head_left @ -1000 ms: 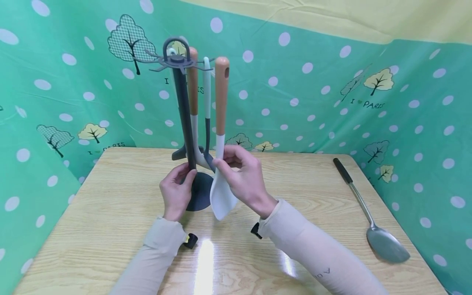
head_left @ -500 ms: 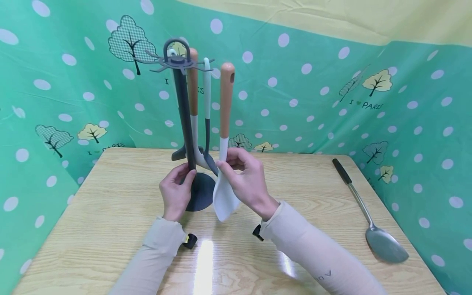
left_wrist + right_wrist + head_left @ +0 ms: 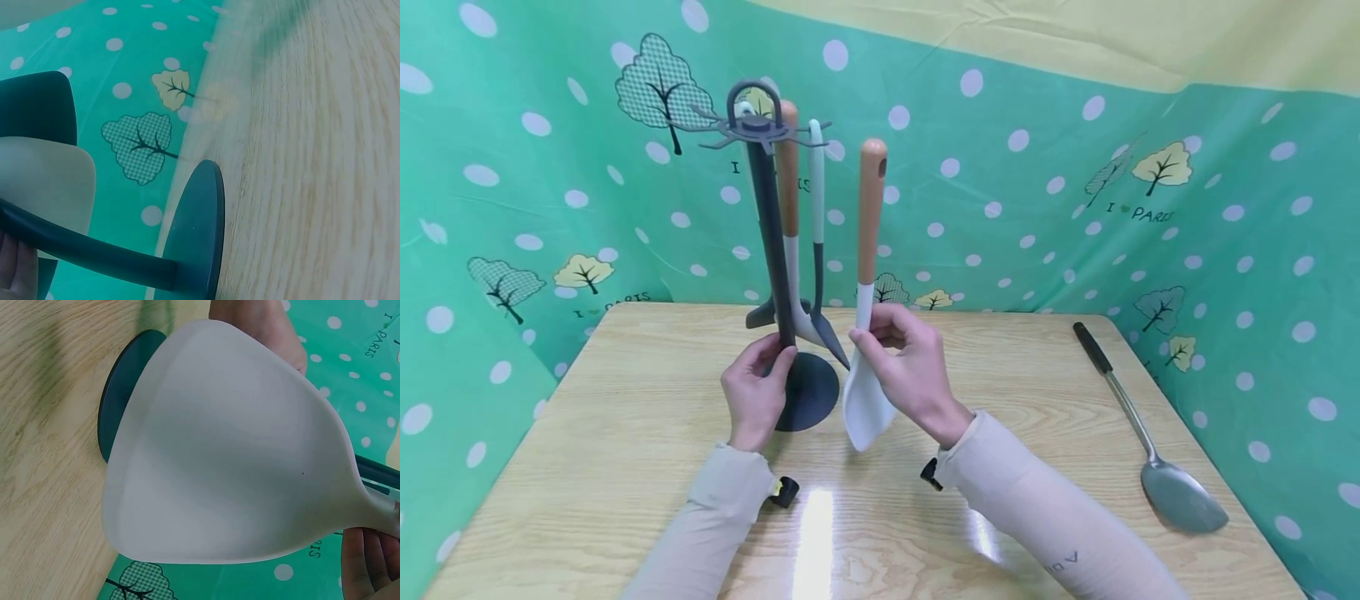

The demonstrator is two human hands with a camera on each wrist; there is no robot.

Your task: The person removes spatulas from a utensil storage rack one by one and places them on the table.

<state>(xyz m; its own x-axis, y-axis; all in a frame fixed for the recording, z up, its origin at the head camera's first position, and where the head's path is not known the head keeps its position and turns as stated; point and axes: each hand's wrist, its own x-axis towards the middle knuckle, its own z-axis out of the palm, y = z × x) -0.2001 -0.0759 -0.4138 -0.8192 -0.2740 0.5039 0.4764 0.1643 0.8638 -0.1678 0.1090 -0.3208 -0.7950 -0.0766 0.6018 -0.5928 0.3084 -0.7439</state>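
A dark utensil rack point(image 3: 767, 225) with a round base and a ring of hooks on top stands on the table. My left hand point(image 3: 755, 396) grips its pole low down, just above the base. To the right of the rack, my right hand point(image 3: 917, 371) pinches a white spatula point(image 3: 868, 412) at its neck, the wooden handle pointing up and the blade down. The blade fills much of the right wrist view, overlapping the rack's base point(image 3: 128, 387). Still hanging from the hooks are a wooden-handled white utensil point(image 3: 788, 183) and a mint-handled dark one point(image 3: 817, 200), partly behind the pole.
A metal wok spatula point(image 3: 1183, 498) with a black grip lies along the right side of the wooden table point(image 3: 587, 467). Green dotted cloth point(image 3: 1000, 208) hangs at the back and sides.
My right hand has drawn the white spatula to the right and slightly down, away from the rack. My left hand stays on the pole.
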